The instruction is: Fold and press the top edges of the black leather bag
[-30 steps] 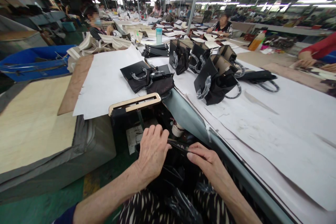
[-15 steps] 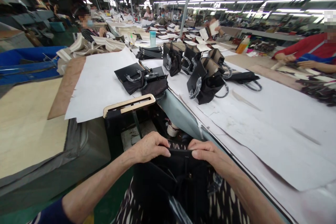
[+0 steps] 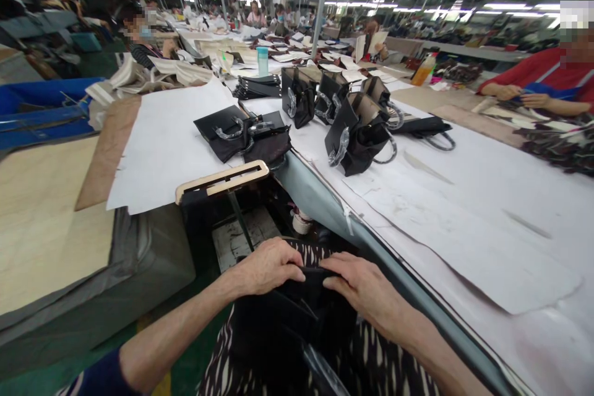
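Observation:
A black handbag [image 3: 273,328] rests on my lap, with a plastic-wrapped handle [image 3: 322,371] on its near side. My left hand [image 3: 271,266] pinches the bag's far top edge between thumb and fingers. A short way to the right, my right hand [image 3: 359,281] grips the same edge, its thumb below and its fingers on top. Between the two hands a short stretch of the dark edge shows. The inside of the bag is too dark to make out. Patterned black-and-cream cloth [image 3: 390,352] covers my legs under it.
Ahead stands a post with a slotted wooden top [image 3: 223,180]. On the white-covered table [image 3: 445,229] are several black handbags [image 3: 357,136], a stack of black straps [image 3: 257,86] and a light-blue cup [image 3: 262,62]. A blue bin [image 3: 41,105] is at left; a co-worker in red [image 3: 547,74] sits at right.
My right hand has shifted left along the bag's edge, closer to my left hand, and the right side of the bag has drawn inward. The whole view has tilted slightly.

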### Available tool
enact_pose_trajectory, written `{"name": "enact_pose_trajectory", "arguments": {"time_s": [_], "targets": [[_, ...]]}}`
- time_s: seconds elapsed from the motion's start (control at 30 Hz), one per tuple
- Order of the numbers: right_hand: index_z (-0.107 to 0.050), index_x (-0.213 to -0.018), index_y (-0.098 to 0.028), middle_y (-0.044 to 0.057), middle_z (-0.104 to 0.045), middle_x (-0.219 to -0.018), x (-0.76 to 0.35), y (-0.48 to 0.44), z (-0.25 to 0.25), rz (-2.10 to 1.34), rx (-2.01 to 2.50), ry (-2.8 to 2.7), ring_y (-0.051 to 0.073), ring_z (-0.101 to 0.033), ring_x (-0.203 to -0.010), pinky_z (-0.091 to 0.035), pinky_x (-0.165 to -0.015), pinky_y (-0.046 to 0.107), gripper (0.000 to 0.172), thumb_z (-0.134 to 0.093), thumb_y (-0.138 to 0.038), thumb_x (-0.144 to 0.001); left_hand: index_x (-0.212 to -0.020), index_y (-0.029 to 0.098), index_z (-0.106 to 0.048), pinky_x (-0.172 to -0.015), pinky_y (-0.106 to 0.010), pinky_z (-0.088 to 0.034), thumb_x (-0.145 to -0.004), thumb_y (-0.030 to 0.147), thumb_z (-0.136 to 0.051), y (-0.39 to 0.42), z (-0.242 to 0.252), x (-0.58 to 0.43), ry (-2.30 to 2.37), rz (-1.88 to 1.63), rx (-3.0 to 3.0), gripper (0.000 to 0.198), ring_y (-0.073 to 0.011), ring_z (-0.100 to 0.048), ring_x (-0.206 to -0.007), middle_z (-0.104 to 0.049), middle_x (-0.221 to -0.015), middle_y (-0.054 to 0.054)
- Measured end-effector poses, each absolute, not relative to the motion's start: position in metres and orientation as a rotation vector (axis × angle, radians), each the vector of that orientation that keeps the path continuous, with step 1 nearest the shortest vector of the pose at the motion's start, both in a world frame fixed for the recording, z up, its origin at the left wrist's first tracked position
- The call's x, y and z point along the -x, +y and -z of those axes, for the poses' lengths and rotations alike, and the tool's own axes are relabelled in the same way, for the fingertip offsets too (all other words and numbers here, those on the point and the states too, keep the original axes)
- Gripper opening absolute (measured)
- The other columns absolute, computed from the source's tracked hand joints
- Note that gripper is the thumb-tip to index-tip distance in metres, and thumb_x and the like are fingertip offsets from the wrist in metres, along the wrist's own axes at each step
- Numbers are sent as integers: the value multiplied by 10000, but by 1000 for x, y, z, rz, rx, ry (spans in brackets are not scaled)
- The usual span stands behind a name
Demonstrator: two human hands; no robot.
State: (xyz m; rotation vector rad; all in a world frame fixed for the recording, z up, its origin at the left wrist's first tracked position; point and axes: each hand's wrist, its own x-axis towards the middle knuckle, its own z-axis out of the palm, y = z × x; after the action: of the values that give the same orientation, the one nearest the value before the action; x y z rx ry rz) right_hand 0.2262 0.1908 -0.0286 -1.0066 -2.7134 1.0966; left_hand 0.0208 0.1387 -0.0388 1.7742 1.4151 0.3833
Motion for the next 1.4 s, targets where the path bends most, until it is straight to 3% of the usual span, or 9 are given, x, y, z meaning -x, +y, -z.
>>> {"name": "enact_pose_trajectory", "arguments": {"time_s": [0.1, 0.2, 0.27, 0.43, 0.73, 0.97, 1.23, 1.4], "targets": [[-630, -818, -243, -20, -629, -837, -222, 189, 35, -1142, 1005, -2695, 150, -540, -810, -369, -728, 259, 157, -490, -173, -798, -778, 203, -626, -630, -208, -338, -753, 240, -583, 134, 38, -18, 1434, -325, -1859, 62, -128, -504, -696, -576, -684, 43], [-610, -754, -229, -16, -620, -811, -222, 189, 44, -1158, 1064, -2606, 153, -530, -797, -365, -711, 262, 132, -493, -191, -804, -967, 230, -550, -777, -269, -354, -708, 225, -626, 124, 34, -14, 1610, -347, -1943, 270, -185, -494, -908, -570, -969, 8], [-602, -748, -228, -5, -608, -797, -222, 188, 49, -1174, 1124, -2557, 163, -527, -793, -369, -706, 271, 143, -479, -231, -821, -975, 229, -503, -810, -301, -352, -686, 195, -627, 115, 30, -11, 1729, -373, -1957, 316, -202, -460, -959, -515, -1046, -4], [-609, -758, -230, 3, -602, -801, -221, 189, 53, -1209, 1154, -2547, 173, -520, -794, -368, -712, 286, 153, -476, -268, -823, -824, 207, -456, -744, -253, -388, -684, 85, -527, 105, 28, -5, 1714, -462, -1819, 198, -149, -466, -858, -470, -951, 14], [-603, -746, -225, -2, -596, -782, -220, 189, 56, -1240, 1194, -2517, 170, -519, -771, -363, -697, 283, 175, -468, -303, -827, -831, 196, -560, -839, -267, -382, -687, 69, -486, 106, 43, 5, 1698, -405, -1817, 206, -161, -505, -920, -507, -1061, -12], [-618, -777, -226, 6, -617, -811, -220, 191, 62, -1258, 1202, -2500, 181, -530, -796, -369, -724, 296, 162, -479, -302, -812, -676, 174, -477, -640, -258, -384, -661, 91, -496, 113, 41, 0, 1806, -262, -1909, 86, -160, -519, -731, -535, -798, -18], [-622, -769, -228, 10, -616, -806, -219, 189, 59, -1226, 1170, -2512, 181, -531, -793, -373, -723, 298, 170, -475, -299, -815, -632, 180, -553, -706, -257, -383, -694, 137, -545, 121, 47, -3, 1793, -227, -1818, 75, -162, -548, -798, -585, -847, 1], [-630, -749, -225, 8, -619, -766, -218, 187, 59, -1205, 1205, -2482, 169, -532, -762, -372, -710, 290, 190, -467, -288, -822, -592, 170, -567, -774, -246, -383, -723, 145, -546, 116, 54, -3, 1687, -475, -1771, 135, -138, -532, -843, -560, -985, 10]]}}
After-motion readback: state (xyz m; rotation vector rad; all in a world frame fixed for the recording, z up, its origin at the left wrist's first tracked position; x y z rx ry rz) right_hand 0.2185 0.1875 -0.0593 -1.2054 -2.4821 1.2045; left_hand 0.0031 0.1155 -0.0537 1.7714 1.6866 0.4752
